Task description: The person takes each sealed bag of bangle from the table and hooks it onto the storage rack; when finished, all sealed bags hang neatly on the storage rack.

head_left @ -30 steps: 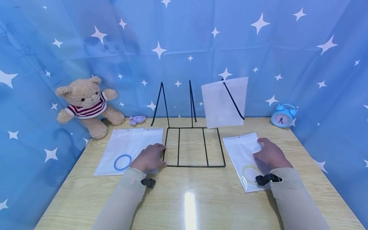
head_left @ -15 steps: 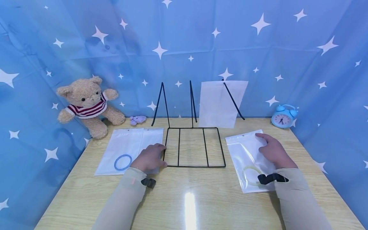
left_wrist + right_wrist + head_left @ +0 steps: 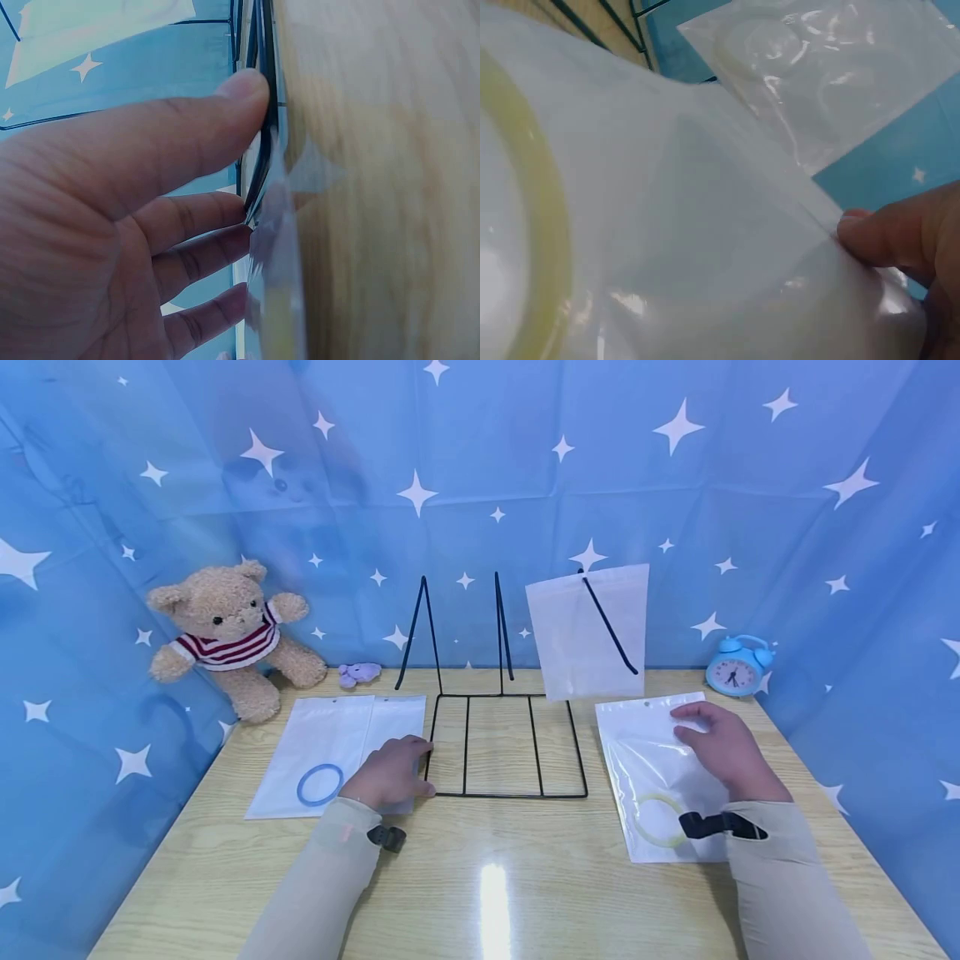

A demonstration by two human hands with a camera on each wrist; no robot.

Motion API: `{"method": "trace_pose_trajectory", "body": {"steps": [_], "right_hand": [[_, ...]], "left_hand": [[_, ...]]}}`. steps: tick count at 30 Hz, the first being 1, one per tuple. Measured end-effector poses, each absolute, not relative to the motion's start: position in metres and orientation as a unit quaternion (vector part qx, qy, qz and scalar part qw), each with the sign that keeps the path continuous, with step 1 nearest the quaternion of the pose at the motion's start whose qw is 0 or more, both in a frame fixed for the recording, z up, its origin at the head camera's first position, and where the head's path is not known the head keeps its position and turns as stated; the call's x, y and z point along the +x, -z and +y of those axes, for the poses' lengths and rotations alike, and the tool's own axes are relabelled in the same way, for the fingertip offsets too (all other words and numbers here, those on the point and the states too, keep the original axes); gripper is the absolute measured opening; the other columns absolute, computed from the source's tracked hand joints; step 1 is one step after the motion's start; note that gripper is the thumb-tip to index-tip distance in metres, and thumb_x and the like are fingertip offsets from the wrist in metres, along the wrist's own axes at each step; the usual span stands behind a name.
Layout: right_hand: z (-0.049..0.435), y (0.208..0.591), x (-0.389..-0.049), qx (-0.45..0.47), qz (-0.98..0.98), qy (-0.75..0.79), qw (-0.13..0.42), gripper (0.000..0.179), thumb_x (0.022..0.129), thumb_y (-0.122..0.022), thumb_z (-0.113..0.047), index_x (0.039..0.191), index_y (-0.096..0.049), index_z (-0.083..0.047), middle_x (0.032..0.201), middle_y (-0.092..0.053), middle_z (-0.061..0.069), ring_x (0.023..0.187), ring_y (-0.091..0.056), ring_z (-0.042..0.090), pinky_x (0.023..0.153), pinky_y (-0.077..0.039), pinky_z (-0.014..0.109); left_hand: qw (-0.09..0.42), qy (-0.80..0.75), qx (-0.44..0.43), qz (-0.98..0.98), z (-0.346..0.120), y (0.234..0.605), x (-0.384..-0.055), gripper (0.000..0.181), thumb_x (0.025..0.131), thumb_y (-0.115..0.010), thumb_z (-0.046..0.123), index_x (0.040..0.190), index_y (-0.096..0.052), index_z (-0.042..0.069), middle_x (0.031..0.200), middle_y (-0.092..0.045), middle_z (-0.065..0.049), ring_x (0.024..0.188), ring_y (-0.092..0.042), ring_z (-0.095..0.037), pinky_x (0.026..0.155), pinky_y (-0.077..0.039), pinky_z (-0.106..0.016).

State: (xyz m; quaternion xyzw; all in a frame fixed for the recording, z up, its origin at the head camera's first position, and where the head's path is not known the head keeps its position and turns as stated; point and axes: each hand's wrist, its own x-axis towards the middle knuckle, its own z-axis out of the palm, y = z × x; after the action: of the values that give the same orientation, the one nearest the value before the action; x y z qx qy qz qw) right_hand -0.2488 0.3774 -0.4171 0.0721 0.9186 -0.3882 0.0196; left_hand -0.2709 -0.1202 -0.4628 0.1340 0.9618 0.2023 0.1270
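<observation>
A black wire rack [image 3: 467, 743] with upright hooks stands on the table. My left hand [image 3: 390, 768] presses its fingertips and thumb on the left side of the rack's base, fingers nearly straight. To the right, my right hand [image 3: 723, 747] pinches the upper right edge of a plastic zip bag [image 3: 652, 743] between thumb and fingers. Inside this bag shows a yellow ring [image 3: 551, 217]. Another plastic bag [image 3: 562, 639] hangs tilted from the rack's right hook; the other two hooks carry nothing.
On the left lie two overlapping plastic bags [image 3: 326, 718], with a blue ring [image 3: 301, 787] on or in the front one. Behind them sit a teddy bear [image 3: 232, 618] and a small purple toy [image 3: 360, 673]. A blue alarm clock [image 3: 733, 673] stands at back right, before the starry curtain [image 3: 480, 443].
My right hand has shifted right and slightly away with the yellow-ring bag, which has turned straighter. The hanging bag has swung on its hook. My left hand has stayed put.
</observation>
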Motion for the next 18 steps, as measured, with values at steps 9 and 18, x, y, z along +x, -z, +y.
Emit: {"method": "trace_pose_trajectory", "body": {"steps": [9,18], "right_hand": [[0.374,0.397,-0.239,0.073,0.911,0.406,0.029,0.053,0.109,-0.055,-0.023,0.161,-0.046,-0.018,0.173,-0.023,0.022,0.156,-0.016,0.057,0.112,-0.025,0.083],[0.365,0.386,-0.229,0.048,0.896,0.439,-0.046,0.045,0.113,-0.049,-0.037,0.149,-0.06,-0.014,0.167,-0.034,0.022,0.149,-0.03,0.051,0.101,-0.044,0.063]], "left_hand": [[0.132,-0.203,0.134,0.961,-0.122,0.465,-0.272,0.078,0.088,-0.087,0.032,0.155,-0.054,0.012,0.161,-0.049,-0.011,0.147,-0.045,-0.039,0.117,-0.039,-0.065],[0.127,-0.2,0.142,0.961,-0.124,0.468,-0.273,0.077,0.088,-0.087,0.033,0.155,-0.055,0.013,0.16,-0.05,-0.011,0.147,-0.045,-0.04,0.117,-0.037,-0.066]]}}
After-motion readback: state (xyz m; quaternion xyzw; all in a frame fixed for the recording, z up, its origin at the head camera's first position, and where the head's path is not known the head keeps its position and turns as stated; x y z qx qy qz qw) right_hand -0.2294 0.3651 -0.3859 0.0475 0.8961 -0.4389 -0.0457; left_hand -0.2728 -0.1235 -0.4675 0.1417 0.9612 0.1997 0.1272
